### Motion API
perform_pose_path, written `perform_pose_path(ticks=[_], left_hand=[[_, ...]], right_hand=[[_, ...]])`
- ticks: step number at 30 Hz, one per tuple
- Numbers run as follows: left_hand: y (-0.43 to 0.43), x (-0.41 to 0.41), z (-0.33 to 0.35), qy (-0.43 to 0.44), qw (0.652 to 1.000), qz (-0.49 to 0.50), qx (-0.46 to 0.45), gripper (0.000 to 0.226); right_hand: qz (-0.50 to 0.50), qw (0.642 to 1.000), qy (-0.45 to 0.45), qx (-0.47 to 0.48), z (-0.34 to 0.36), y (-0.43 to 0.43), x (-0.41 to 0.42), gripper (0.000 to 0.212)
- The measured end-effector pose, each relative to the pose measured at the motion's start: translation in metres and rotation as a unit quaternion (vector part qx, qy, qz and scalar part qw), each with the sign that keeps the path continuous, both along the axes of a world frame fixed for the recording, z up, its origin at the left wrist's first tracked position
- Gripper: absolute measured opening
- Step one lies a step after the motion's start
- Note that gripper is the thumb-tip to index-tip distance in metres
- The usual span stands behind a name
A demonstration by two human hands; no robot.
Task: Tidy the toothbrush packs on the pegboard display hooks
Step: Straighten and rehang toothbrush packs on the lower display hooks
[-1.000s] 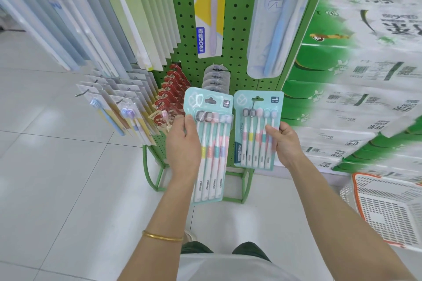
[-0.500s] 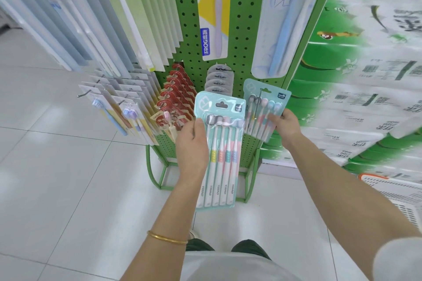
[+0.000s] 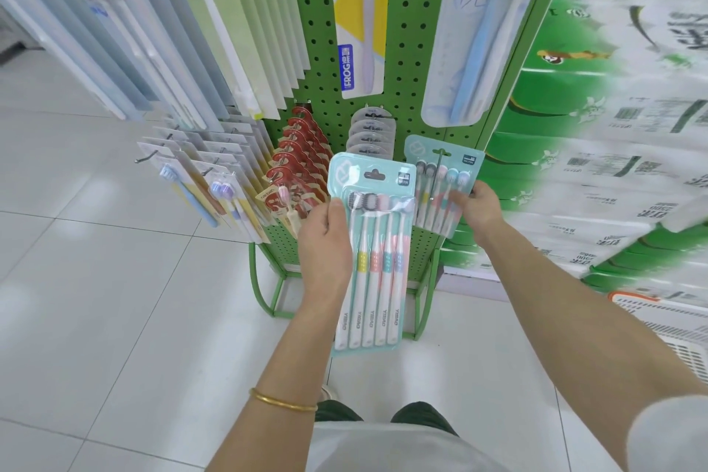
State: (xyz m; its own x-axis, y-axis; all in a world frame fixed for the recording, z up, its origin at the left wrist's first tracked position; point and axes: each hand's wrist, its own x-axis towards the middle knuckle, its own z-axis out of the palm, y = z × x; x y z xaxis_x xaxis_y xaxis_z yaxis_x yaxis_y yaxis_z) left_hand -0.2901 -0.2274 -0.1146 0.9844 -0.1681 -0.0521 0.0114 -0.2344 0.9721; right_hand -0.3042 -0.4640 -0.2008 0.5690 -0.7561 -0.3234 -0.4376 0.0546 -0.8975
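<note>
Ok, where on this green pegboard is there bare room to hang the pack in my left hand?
A bare pegboard strip runs between the FROG pack and the blue twin pack, down to right of the grey packs. Crowded: the red packs, the side rows at left, and the teal pack your right hand grips.

green/white tissue packs [image 3: 613, 134] stacked at rt, white basket [image 3: 651, 301] w/ orange rim below, tiled floor [image 3: 95, 280]

The toothbrush pack [image 3: 369, 257] is glossy clear plastic over matt teal card. The pegboard [image 3: 408, 61] is smooth green-painted metal, and the floor tiles [image 3: 95, 280] are glossy white. A polished gold-coloured metal bangle [image 3: 282, 403] circles the left wrist.
</note>
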Motion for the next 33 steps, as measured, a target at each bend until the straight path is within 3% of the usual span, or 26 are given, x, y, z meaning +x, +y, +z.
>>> perform_pose_path(ticks=[4,8,10,13,15,19,21,25,28,33], left_hand=[[-0.002,0.0,-0.002,0.014,1.0,-0.004,-0.011,0.036],[-0.011,-0.006,-0.001,0.022,1.0,-0.003,-0.02,0.035],[-0.02,-0.013,0.0,0.006,1.0,-0.01,-0.02,0.029],[-0.036,-0.028,0.003,-0.003,0.999,-0.027,-0.035,0.022],[-0.047,-0.037,0.004,-0.012,0.998,-0.04,-0.038,0.026],[-0.068,-0.055,0.004,-0.028,0.998,-0.046,-0.015,0.016],[-0.077,-0.065,0.002,-0.078,0.995,-0.054,0.019,0.031],[-0.089,-0.077,-0.015,-0.259,0.953,-0.084,0.135,0.054],[-0.088,-0.088,-0.028,-0.285,0.929,-0.129,0.198,0.057],[-0.078,-0.106,-0.044,-0.382,0.855,-0.221,0.272,0.057]], right_hand=[[-0.059,0.997,0.012,-0.046,0.003,0.005,-0.016,0.035],[-0.085,0.994,-0.039,-0.058,0.012,0.032,-0.053,0.019],[-0.057,0.995,-0.085,-0.006,0.028,0.052,-0.072,0.008],[0.015,0.985,-0.146,0.091,0.055,0.078,-0.098,0.03],[0.037,0.981,-0.157,0.106,0.064,0.089,-0.114,0.034],[-0.023,0.963,-0.238,0.122,0.067,0.098,-0.134,0.02],[-0.064,0.95,-0.274,0.138,0.067,0.102,-0.141,0.018],[-0.101,0.945,-0.289,0.118,0.066,0.108,-0.15,0.018],[-0.128,0.943,-0.285,0.114,0.067,0.105,-0.156,0.019],[-0.16,0.926,-0.304,0.155,0.069,0.092,-0.157,0.026]])
